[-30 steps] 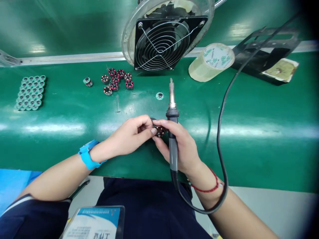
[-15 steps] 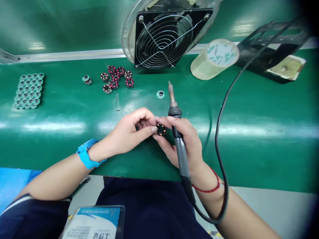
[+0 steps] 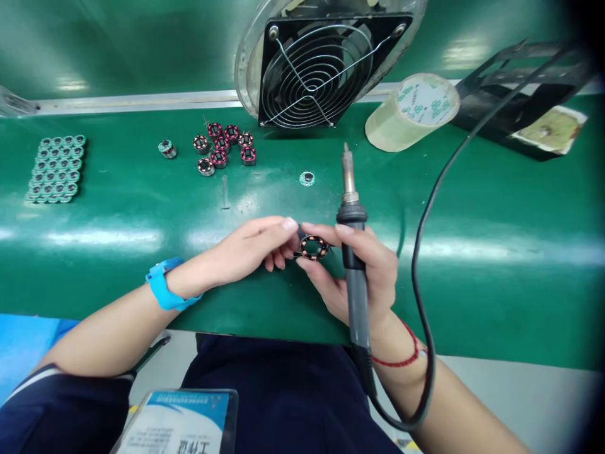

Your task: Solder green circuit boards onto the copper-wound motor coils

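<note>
My right hand point(image 3: 366, 277) is closed round a soldering iron point(image 3: 357, 296), its tip pointing up and away. The same hand's thumb and forefinger pinch a small motor stator point(image 3: 314, 248), a dark ring with copper windings. My left hand point(image 3: 255, 246) is closed at the stator's left side, thumb pressed towards the curled fingers. Whatever lies between those fingers is hidden; a thin dark piece shows near their tips. Beyond the hands, a small round circuit board point(image 3: 307, 179) lies on the green bench point(image 3: 142, 277).
Several stators point(image 3: 220, 148) are grouped at the back, beside one stator with a green board point(image 3: 167, 149). A block of circuit boards point(image 3: 57, 167) lies far left. A fan point(image 3: 312, 82), a tape roll point(image 3: 411, 113) and an iron stand point(image 3: 534, 107) stand behind. The iron's cable point(image 3: 418, 265) loops right.
My right hand has shifted slightly right with the iron and stator. My left thumb has come off the stator's face and moved up, and the stator's ring now shows more fully.
</note>
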The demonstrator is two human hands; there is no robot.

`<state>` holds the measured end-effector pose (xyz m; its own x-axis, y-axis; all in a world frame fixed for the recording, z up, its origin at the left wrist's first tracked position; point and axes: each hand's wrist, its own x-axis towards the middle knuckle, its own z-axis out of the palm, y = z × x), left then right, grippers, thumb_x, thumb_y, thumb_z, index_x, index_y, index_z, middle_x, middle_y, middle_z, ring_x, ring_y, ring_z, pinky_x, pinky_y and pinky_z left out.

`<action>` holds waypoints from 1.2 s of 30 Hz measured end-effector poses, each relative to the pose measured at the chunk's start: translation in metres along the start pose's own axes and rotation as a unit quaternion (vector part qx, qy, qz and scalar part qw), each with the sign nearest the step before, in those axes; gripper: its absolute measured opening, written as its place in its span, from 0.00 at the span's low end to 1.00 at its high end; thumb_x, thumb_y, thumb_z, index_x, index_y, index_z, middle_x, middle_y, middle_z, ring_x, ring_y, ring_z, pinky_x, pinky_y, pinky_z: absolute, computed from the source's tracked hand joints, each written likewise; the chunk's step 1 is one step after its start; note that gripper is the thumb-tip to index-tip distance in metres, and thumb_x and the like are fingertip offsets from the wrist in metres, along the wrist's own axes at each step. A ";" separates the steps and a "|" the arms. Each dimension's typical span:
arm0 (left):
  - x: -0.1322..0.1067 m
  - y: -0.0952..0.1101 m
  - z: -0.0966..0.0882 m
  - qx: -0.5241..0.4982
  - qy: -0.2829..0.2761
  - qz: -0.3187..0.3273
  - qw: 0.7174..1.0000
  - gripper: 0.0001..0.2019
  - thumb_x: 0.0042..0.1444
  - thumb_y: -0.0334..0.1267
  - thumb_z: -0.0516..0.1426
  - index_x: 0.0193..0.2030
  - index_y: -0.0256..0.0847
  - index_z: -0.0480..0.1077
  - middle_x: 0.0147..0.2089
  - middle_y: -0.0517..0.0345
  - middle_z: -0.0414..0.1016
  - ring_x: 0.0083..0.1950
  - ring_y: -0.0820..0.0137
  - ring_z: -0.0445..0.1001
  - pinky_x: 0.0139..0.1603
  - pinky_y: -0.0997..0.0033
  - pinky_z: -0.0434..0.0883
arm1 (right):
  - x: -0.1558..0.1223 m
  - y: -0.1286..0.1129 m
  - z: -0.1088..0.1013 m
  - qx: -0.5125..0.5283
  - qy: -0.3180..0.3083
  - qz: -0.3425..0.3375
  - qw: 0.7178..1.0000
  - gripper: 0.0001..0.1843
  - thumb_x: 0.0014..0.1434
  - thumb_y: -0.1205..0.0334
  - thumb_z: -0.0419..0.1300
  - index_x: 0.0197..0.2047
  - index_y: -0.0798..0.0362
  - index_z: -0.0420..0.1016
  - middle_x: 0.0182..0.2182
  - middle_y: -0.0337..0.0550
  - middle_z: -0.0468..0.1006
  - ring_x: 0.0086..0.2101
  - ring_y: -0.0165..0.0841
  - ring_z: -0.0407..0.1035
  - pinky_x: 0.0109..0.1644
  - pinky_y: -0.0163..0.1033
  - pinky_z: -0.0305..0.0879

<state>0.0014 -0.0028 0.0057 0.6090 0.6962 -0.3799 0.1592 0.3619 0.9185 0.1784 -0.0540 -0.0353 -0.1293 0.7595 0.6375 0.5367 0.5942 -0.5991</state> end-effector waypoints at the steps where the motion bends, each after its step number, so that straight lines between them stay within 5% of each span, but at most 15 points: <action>1: 0.000 0.000 0.000 0.018 -0.011 0.003 1.000 0.18 0.63 0.50 0.49 0.32 0.36 0.65 0.27 0.61 0.65 0.28 0.77 0.65 0.29 0.76 0.65 | 0.001 -0.001 0.000 -0.005 -0.008 -0.002 1.000 0.37 0.56 0.66 0.65 0.65 0.41 0.55 0.44 0.43 0.81 0.38 0.39 0.76 0.38 0.47 0.71; 7: -0.002 -0.001 0.000 0.156 0.064 0.050 0.984 0.12 0.61 0.40 0.52 0.28 0.37 0.63 0.24 0.64 0.62 0.26 0.78 0.59 0.28 0.75 0.58 | 0.001 0.001 0.002 -0.055 -0.054 0.001 0.997 0.33 0.58 0.62 0.64 0.63 0.44 0.56 0.41 0.44 0.81 0.34 0.39 0.73 0.34 0.44 0.68; 14: 0.000 0.000 -0.001 0.130 0.096 0.082 0.983 0.10 0.59 0.37 0.53 0.27 0.37 0.64 0.24 0.63 0.64 0.26 0.78 0.61 0.27 0.76 0.60 | 0.004 -0.001 0.002 -0.154 -0.098 -0.045 0.982 0.19 0.63 0.53 0.57 0.55 0.50 0.62 0.29 0.40 0.76 0.28 0.36 0.65 0.30 0.40 0.60; 20: -0.001 0.000 -0.004 0.122 0.151 0.130 0.972 0.12 0.61 0.41 0.53 0.28 0.38 0.63 0.27 0.62 0.65 0.27 0.78 0.64 0.28 0.76 0.63 | 0.002 -0.001 0.001 -0.195 -0.104 -0.058 0.974 0.22 0.63 0.56 0.59 0.56 0.54 0.59 0.29 0.40 0.74 0.30 0.35 0.64 0.33 0.40 0.58; 23: -0.002 -0.001 -0.003 0.194 0.102 0.098 0.971 0.13 0.61 0.44 0.53 0.29 0.38 0.63 0.26 0.64 0.63 0.27 0.78 0.62 0.27 0.76 0.60 | 0.002 0.000 0.001 -0.217 -0.098 -0.062 0.969 0.22 0.63 0.55 0.58 0.56 0.53 0.59 0.27 0.39 0.72 0.30 0.35 0.63 0.33 0.40 0.56; 27: -0.004 -0.001 0.002 0.301 0.054 0.113 0.945 0.13 0.59 0.35 0.55 0.25 0.37 0.59 0.24 0.66 0.60 0.26 0.79 0.56 0.28 0.76 0.56 | 0.003 -0.001 0.002 -0.232 -0.102 -0.067 0.965 0.19 0.65 0.56 0.55 0.56 0.53 0.60 0.27 0.39 0.72 0.29 0.36 0.62 0.32 0.40 0.56; 36: -0.003 0.002 -0.003 0.129 0.173 0.079 0.973 0.11 0.58 0.39 0.54 0.27 0.38 0.61 0.24 0.64 0.63 0.26 0.78 0.61 0.28 0.76 0.61 | 0.002 0.001 0.002 -0.207 -0.096 -0.037 0.973 0.23 0.63 0.52 0.59 0.57 0.52 0.59 0.28 0.39 0.74 0.30 0.36 0.63 0.32 0.41 0.56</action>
<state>-0.0025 -0.0019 0.0085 0.3515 0.9135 -0.2049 0.3015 0.0968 0.9485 0.1770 -0.0513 -0.0353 -0.3127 0.7775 0.5456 0.8043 0.5223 -0.2833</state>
